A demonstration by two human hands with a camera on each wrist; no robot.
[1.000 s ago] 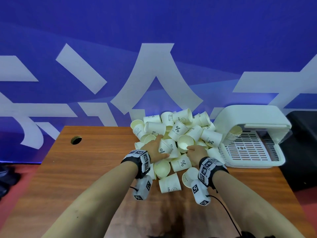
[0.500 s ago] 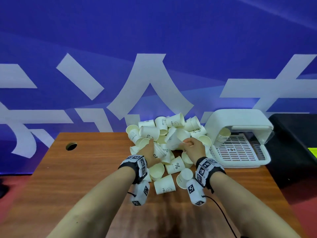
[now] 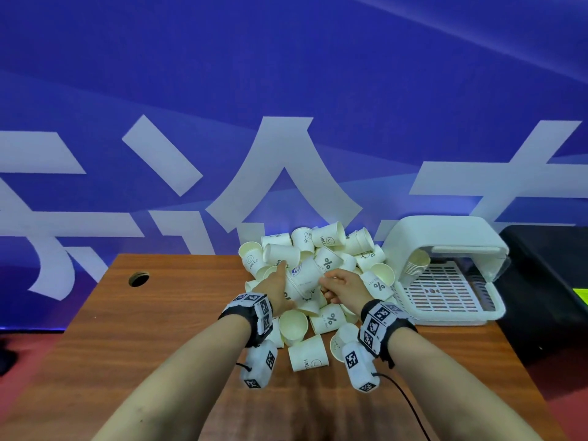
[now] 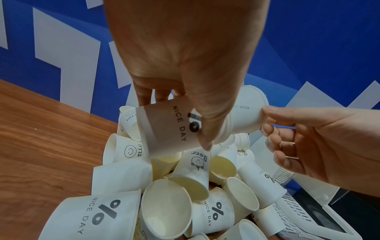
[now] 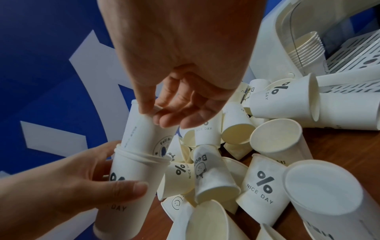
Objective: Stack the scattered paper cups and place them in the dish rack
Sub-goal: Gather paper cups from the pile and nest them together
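Note:
A heap of white paper cups (image 3: 318,259) lies at the back middle of the wooden table (image 3: 152,338). Above it my left hand (image 3: 283,283) grips a "NICE DAY" cup (image 4: 170,129) round its side. My right hand (image 5: 156,116) pinches the base of a second cup (image 5: 141,134), whose mouth end sits inside the left hand's cup (image 5: 131,175). The white dish rack (image 3: 451,313) stands to the right with a stack of cups (image 3: 416,265) lying in its back left corner.
Loose cups (image 3: 308,353) lie on their sides near my wrists, some against the rack's left wall. A round cable hole (image 3: 138,278) sits at the table's back left. A blue wall (image 3: 286,106) stands behind, and a black surface (image 3: 547,281) lies right of the rack.
Both hands have risen from the heap, each with a cup. They came together, and the right hand's cup now sits partly inside the left hand's cup.

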